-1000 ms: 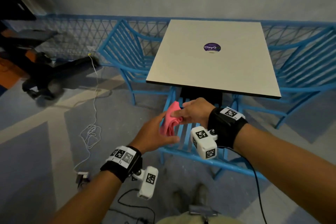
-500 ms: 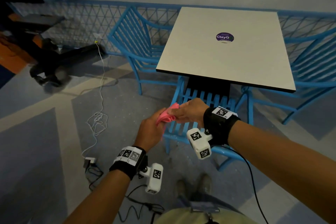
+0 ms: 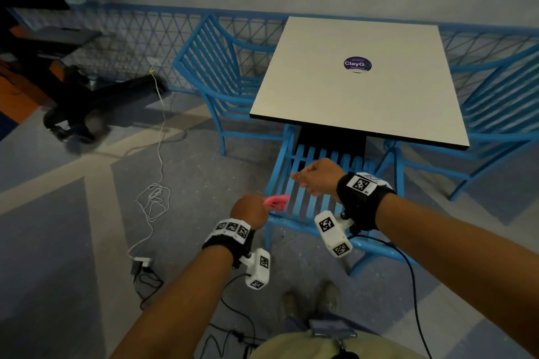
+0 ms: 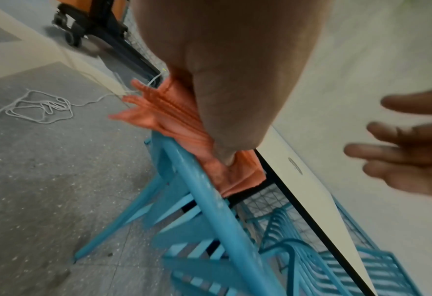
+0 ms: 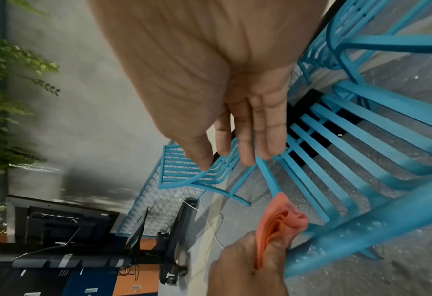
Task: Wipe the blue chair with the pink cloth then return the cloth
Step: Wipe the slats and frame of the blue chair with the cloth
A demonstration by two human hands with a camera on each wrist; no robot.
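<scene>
A blue slatted chair (image 3: 303,201) stands tucked under the near edge of the table, its back rail toward me. My left hand (image 3: 250,210) grips the folded pink cloth (image 3: 277,202) at the left end of the chair's top rail (image 4: 209,192). In the left wrist view the cloth (image 4: 174,118) lies bunched under my fingers against the rail. My right hand (image 3: 316,176) hovers above the back slats with straight, loosely spread fingers (image 5: 245,140) and holds nothing. The right wrist view shows the cloth (image 5: 278,222) sticking out of the left fist beside the rail (image 5: 361,224).
A white square table (image 3: 361,87) with a purple sticker stands behind the chair. More blue chairs (image 3: 221,79) flank it at left and right (image 3: 495,114). A white cable (image 3: 154,198) and a charger lie on the floor at left. A dark wheeled stand (image 3: 87,108) sits far left.
My right hand has let go of the cloth and lifted away to the right. My left hand now holds the cloth alone, lower at the chair's top rail.
</scene>
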